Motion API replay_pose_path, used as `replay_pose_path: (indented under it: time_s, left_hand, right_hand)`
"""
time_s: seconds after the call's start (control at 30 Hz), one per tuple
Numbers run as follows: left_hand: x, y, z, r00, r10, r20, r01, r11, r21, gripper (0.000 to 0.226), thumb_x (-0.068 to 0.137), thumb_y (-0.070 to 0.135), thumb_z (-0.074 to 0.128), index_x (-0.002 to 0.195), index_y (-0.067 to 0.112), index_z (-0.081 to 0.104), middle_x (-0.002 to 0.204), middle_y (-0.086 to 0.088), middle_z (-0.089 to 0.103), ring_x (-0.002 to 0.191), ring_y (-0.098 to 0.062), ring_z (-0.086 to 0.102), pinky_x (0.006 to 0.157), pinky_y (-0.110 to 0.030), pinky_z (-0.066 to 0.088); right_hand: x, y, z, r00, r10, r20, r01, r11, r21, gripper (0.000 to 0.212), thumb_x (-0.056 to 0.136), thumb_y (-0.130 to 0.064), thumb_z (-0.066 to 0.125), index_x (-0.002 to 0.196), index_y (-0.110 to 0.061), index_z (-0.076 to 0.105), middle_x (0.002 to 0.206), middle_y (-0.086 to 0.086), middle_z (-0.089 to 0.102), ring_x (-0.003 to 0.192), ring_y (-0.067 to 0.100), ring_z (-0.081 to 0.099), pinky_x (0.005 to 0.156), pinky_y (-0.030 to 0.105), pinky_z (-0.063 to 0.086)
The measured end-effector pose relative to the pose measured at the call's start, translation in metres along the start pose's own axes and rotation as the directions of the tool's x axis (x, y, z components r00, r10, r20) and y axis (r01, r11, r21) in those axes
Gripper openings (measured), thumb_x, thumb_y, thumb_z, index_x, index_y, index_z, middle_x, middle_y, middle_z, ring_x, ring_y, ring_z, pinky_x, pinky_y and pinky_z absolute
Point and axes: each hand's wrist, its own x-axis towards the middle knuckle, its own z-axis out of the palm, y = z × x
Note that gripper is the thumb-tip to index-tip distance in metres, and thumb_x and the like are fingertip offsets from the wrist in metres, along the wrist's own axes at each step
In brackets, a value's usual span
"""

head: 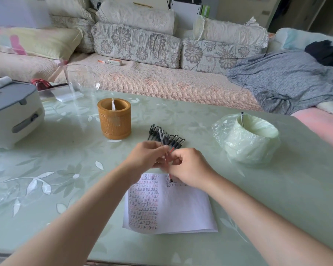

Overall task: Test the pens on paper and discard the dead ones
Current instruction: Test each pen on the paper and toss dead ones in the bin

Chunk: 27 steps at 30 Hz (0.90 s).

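Both my hands meet above the top edge of the paper [181,212]. My left hand [146,157] pinches a pen [161,138] whose black end points up and away. My right hand [188,167] grips the same pen lower down, where a red part shows between the fingers. Something small and dark, seemingly the pen's lower end, peeks out under my right hand, just above the paper. Several black-capped pens [173,140] lie in a row on the table behind my hands. The paper's left half is covered in rows of written marks, black and red.
A round bamboo holder [114,120] stands at the left rear with a clear pen in it. A small bin lined with a pale green bag [246,139] sits on the right, one pen standing inside. A white-grey appliance [12,116] and a glass vase [82,81] occupy the far left.
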Motion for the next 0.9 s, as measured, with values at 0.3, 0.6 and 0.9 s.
replay_pose_path:
  time_s: [0.3,0.6,0.9]
  left_hand:
    - [0.01,0.004,-0.052,0.954,0.158,-0.256,-0.072,0.946,0.315,0.014,0.095,0.019,0.052,0.094,0.012,0.063,0.082,-0.007,0.069,0.061,-0.021,0.059,0.064,-0.04,0.058]
    - [0.013,-0.013,-0.049,0.959,0.265,-0.103,-0.112,0.683,0.722,0.022,0.099,0.022,0.04,0.105,0.011,0.058,0.079,-0.003,0.057,0.071,-0.021,0.052,0.054,-0.03,0.036]
    - [0.023,-0.014,-0.03,0.975,0.206,-0.08,-0.088,0.695,0.714,0.02,0.095,0.018,0.042,0.095,0.009,0.06,0.086,-0.01,0.063,0.067,-0.021,0.052,0.05,-0.027,0.035]
  right_hand:
    - [0.028,0.01,0.006,0.999,-0.002,-0.043,-0.02,0.864,-0.504,0.028,0.098,-0.028,0.042,0.119,-0.04,0.058,0.114,-0.007,0.06,0.087,0.018,0.062,0.078,0.035,0.052]
    - [0.037,0.016,0.012,0.996,0.064,-0.054,-0.084,0.755,-0.65,0.018,0.1,-0.042,0.037,0.1,-0.032,0.052,0.096,-0.002,0.05,0.084,0.025,0.059,0.075,0.037,0.051]
    - [0.054,0.02,0.002,0.92,0.373,-0.122,-0.361,0.68,-0.638,0.034,0.088,-0.001,0.047,0.121,-0.001,0.039,0.123,0.022,0.05,0.113,0.037,0.055,0.08,0.036,0.044]
